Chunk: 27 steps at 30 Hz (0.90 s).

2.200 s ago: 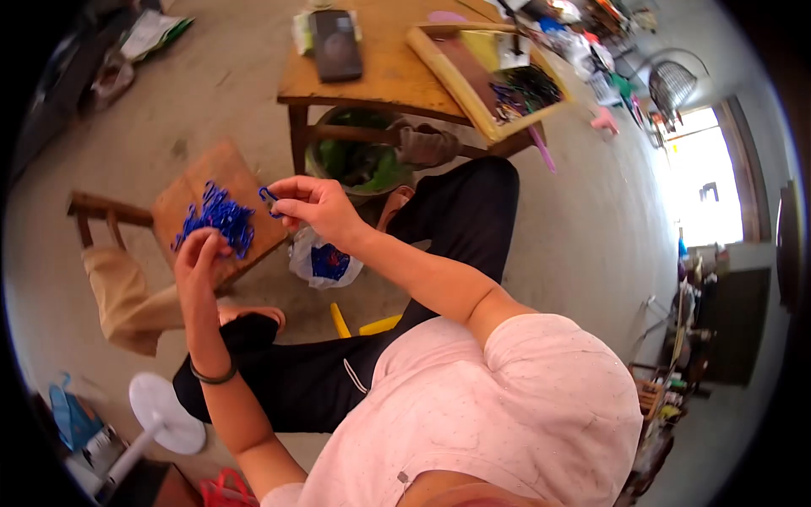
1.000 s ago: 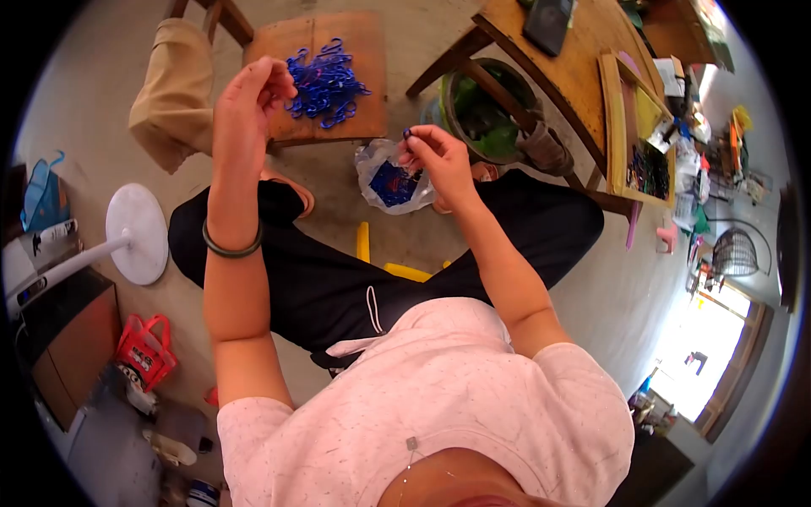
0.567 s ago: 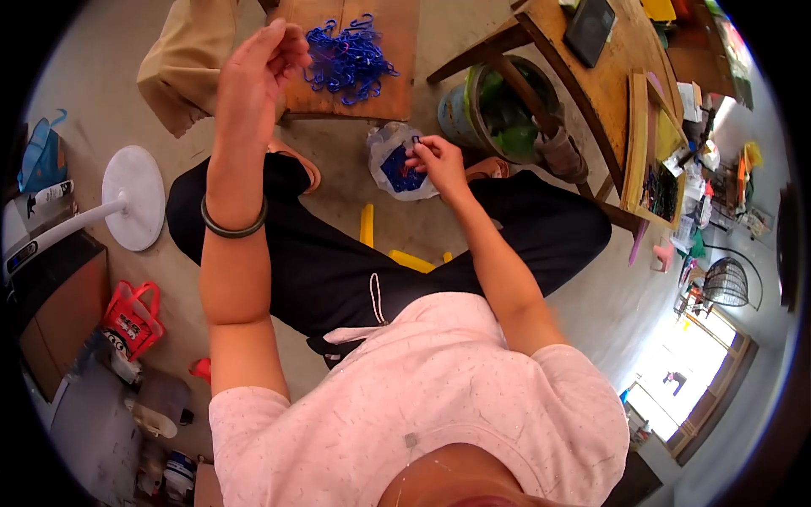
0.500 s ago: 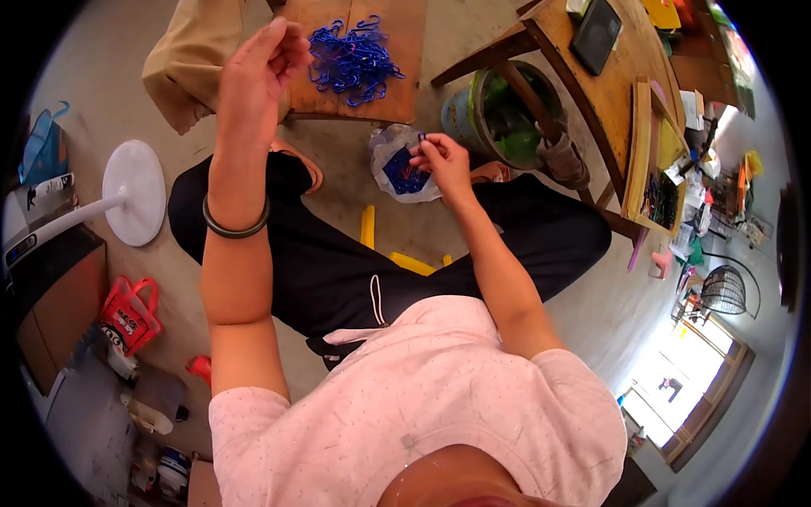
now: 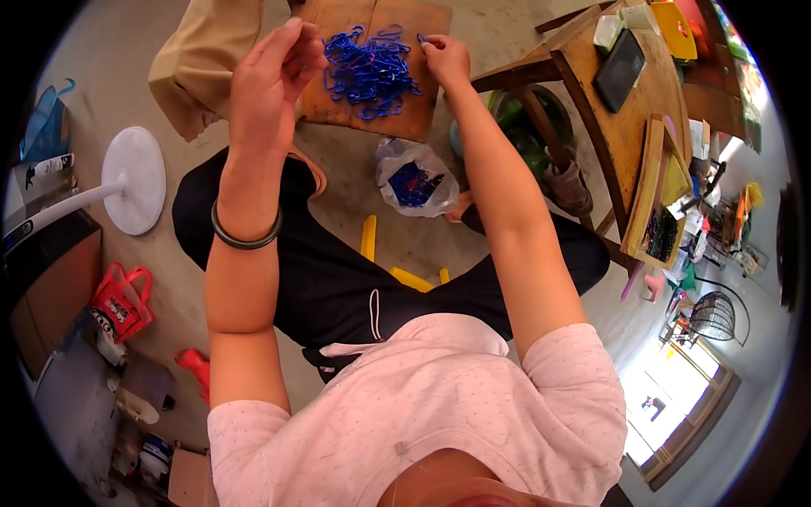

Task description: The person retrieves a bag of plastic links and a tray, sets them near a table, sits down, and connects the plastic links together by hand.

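Observation:
A tangled pile of shiny blue metal hooks (image 5: 370, 72) lies on a low wooden board or stool top (image 5: 401, 122). My right hand (image 5: 448, 63) is at the board's right edge, thumb and fingertips pinching one small blue hook (image 5: 421, 38). Left of the pile, my left hand (image 5: 272, 80) is raised with loosely bent fingers; nothing shows in it, though the palm side is partly hidden. A dark bangle circles that wrist. Below the board, a clear plastic bag (image 5: 443, 196) stands open on the floor with more blue pieces inside.
To the right, a wooden table (image 5: 629, 139) bears a black phone (image 5: 619, 70) and a wooden tray (image 5: 642, 190). A green-filled bucket (image 5: 511, 118) sits beneath it. Someone's tan trouser leg (image 5: 198, 72) is at upper left. Yellow stool parts (image 5: 369, 237) show between my legs.
My right hand has moved up from the plastic bag to the board's right edge, still pinching a small blue piece. My left hand stays beside the pile.

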Tool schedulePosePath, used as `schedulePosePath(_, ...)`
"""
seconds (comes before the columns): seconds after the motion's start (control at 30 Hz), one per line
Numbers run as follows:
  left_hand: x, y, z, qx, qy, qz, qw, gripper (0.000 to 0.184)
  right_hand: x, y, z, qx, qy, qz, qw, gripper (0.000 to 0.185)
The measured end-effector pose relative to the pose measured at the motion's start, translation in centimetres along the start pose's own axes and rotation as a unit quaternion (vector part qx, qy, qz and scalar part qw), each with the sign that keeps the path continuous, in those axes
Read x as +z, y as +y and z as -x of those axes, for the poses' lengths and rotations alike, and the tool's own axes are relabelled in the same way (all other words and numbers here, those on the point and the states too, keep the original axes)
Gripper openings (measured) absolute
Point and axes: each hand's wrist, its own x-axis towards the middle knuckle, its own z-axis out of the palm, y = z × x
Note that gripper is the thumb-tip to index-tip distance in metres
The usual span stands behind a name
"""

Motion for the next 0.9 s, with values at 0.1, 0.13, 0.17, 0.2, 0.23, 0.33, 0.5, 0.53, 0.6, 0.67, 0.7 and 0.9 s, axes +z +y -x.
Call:
schedulePosePath(0.1,0.2,0.5,-0.3,-0.002,0.009,0.002,1.000,0.021,-0.5,-0.9,0.4,-0.042,0.012,0.035,0.998,0.021)
schedulePosePath(0.13,0.1,0.7,-0.4,-0.003,0.003,0.004,1.000,0.020,-0.6,-1.3,0.9,-0.076,0.040,0.038,0.996,0.020)
schedulePosePath(0.17,0.0,0.8,-0.5,-0.003,-0.002,0.007,1.000,0.019,-0.7,-1.7,1.6,-0.110,0.067,0.041,0.991,0.020)
schedulePosePath(0.2,-0.3,0.7,-0.7,-0.001,-0.002,0.016,1.000,0.019,-1.0,-2.1,2.3,-0.144,0.094,0.045,0.984,0.019)
schedulePosePath(0.23,-0.6,0.7,-1.0,0.001,-0.003,0.024,1.000,0.019,-1.1,-3.0,3.0,-0.148,0.051,0.017,0.988,0.019)
schedulePosePath(0.33,-1.4,0.6,-0.9,-0.010,-0.001,0.040,0.999,0.019,0.4,-5.3,4.7,-0.190,-0.037,-0.014,0.981,0.020)
schedulePosePath(0.5,-1.7,0.8,-0.4,-0.003,0.017,0.039,0.999,0.019,2.4,-7.9,5.8,-0.346,-0.005,0.166,0.923,0.026)
schedulePosePath(0.53,-1.6,0.9,-0.4,-0.002,0.024,0.041,0.999,0.020,2.5,-7.9,5.9,-0.344,-0.005,0.179,0.922,0.025)
schedulePosePath(0.6,-1.6,0.9,-0.4,-0.001,0.028,0.044,0.999,0.020,2.4,-7.8,6.0,-0.339,-0.005,0.207,0.918,0.025)
schedulePosePath(0.67,-1.7,0.9,-0.5,0.000,0.023,0.046,0.999,0.021,2.0,-7.6,5.8,-0.333,0.042,0.167,0.927,0.023)
schedulePosePath(0.7,-1.6,1.0,-0.4,-0.001,0.018,0.045,0.999,0.021,1.8,-7.6,5.8,-0.329,0.066,0.145,0.931,0.022)
schedulePosePath(0.9,-1.4,0.9,-0.3,-0.002,0.012,0.040,0.999,0.020,1.9,-7.5,6.3,-0.306,-0.030,0.141,0.941,0.019)
